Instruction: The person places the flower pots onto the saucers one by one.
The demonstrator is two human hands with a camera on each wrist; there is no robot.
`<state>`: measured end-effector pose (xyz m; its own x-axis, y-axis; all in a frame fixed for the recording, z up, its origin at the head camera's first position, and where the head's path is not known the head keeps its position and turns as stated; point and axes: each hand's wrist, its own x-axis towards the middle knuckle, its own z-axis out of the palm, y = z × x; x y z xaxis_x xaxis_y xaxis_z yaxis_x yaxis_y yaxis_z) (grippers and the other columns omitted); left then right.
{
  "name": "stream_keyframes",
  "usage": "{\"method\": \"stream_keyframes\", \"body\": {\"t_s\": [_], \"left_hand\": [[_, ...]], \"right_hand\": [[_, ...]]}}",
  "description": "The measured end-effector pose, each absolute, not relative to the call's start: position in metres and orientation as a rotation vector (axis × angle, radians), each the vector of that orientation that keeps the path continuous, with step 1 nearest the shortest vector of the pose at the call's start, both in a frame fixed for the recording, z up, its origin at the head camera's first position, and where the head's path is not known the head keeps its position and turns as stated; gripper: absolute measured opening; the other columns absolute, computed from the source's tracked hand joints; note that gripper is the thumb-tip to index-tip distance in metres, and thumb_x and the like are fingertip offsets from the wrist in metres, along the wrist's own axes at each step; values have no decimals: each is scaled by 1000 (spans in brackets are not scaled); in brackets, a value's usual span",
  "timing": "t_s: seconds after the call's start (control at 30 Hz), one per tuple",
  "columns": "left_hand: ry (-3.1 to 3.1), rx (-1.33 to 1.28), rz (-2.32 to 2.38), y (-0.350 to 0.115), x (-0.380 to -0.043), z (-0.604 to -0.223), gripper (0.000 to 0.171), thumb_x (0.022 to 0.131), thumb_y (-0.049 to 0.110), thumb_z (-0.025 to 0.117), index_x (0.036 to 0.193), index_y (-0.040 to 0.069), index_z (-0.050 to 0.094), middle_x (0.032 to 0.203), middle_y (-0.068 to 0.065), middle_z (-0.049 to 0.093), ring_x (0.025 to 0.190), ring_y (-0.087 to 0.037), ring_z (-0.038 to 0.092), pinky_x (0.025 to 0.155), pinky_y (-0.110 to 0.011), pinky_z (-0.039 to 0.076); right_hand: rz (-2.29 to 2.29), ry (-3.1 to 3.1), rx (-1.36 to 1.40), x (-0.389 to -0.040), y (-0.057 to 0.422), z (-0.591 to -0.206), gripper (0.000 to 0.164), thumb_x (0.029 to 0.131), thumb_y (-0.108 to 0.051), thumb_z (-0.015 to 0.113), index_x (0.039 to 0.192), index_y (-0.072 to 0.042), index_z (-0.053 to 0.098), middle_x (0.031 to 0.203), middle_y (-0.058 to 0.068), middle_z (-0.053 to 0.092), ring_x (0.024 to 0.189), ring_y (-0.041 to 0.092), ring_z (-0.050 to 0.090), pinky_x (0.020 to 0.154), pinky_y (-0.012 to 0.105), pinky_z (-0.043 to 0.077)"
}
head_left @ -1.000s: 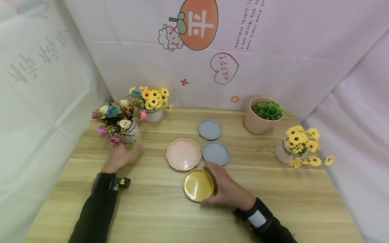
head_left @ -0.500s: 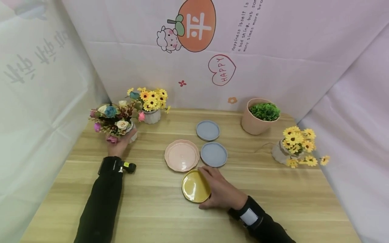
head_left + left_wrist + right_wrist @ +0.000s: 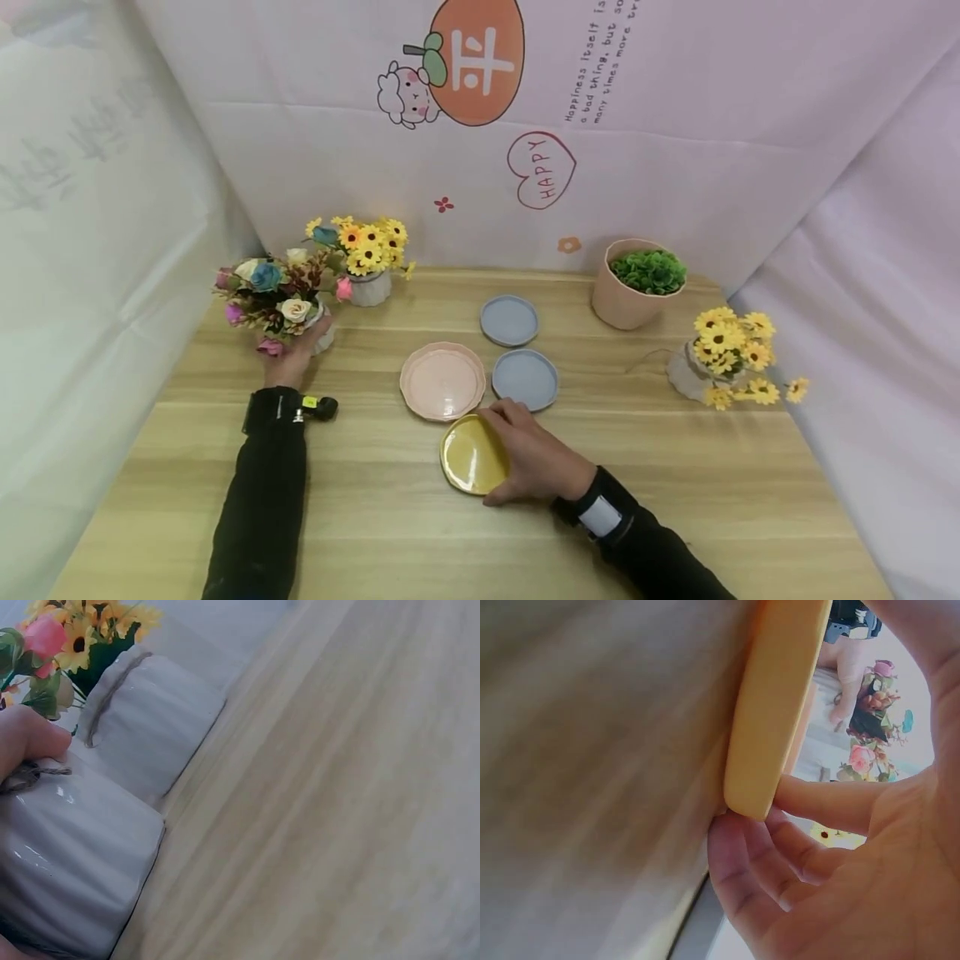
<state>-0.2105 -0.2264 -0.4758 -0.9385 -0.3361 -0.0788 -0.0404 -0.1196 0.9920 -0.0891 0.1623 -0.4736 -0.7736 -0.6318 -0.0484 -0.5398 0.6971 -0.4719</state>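
Note:
At the table's left, my left hand [image 3: 291, 362] grips a white ceramic flower pot [image 3: 82, 840] of mixed artificial roses [image 3: 266, 279]. In the left wrist view, the thumb [image 3: 34, 739] lies near the pot's twine bow; most of the other fingers are hidden. My right hand [image 3: 536, 457] holds the right rim of a small yellow plate [image 3: 468, 457], thumb at the near side and fingers at the far side. The right wrist view shows fingertips against the edge of the yellow plate [image 3: 772, 712]. Just beyond it lie a pink scalloped plate [image 3: 442, 381] and two blue-grey plates [image 3: 525, 379].
A white pot of yellow daisies [image 3: 369, 287] stands behind the roses. At the back right is a pink pot [image 3: 622, 300] with green foliage. Another daisy pot [image 3: 686, 372] stands at the right, its flowers leaning outward. White printed cloth [image 3: 315, 167] walls the wooden table.
My left hand has gone from spread fingers beside the rose pot to a grip round it. The right hand stays at the yellow plate's rim, its fingers now further over it.

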Motion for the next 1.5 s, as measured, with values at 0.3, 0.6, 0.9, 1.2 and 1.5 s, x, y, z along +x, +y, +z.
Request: {"method": "stream_keyframes", "body": {"t_s": [0.3,0.6,0.9,1.2,1.5], "left_hand": [[-2036,480,-2051,-226,-209,-470,93,85,18,88,162,30,37,165,5,44,151,-10,39,131,-31,28],[-2100,497,-2068,-227,-207,-472,93,87,25,86,163,32,33,168,7,39,156,-11,34,133,-33,24],[-2085,439,-2055,-226,-206,-472,93,89,19,83,165,27,29,169,2,38,156,-14,33,133,-34,24],[-2104,474,-2074,-228,-203,-470,96,87,26,87,164,32,31,170,7,37,158,-12,31,134,-33,22],[-2086,493,-2133,-224,-200,-467,91,90,20,83,165,24,32,169,2,38,156,-15,34,133,-33,25]], "right_hand": [[-604,2699,-903,-102,146,-470,121,61,-45,102,157,-2,43,141,11,49,123,23,46,105,39,54],[-634,2719,-873,-116,132,-474,114,62,-46,102,152,-3,47,130,9,49,119,24,46,103,38,53],[-633,2712,-787,-131,122,-475,114,66,-51,99,155,-6,45,138,11,49,126,26,47,108,40,53],[-670,2714,-720,-150,113,-475,119,67,-51,98,159,-4,41,143,13,46,130,27,46,111,40,52],[-699,2721,-679,-163,112,-478,115,67,-52,98,157,-4,45,143,15,46,131,29,47,112,43,51]]}}
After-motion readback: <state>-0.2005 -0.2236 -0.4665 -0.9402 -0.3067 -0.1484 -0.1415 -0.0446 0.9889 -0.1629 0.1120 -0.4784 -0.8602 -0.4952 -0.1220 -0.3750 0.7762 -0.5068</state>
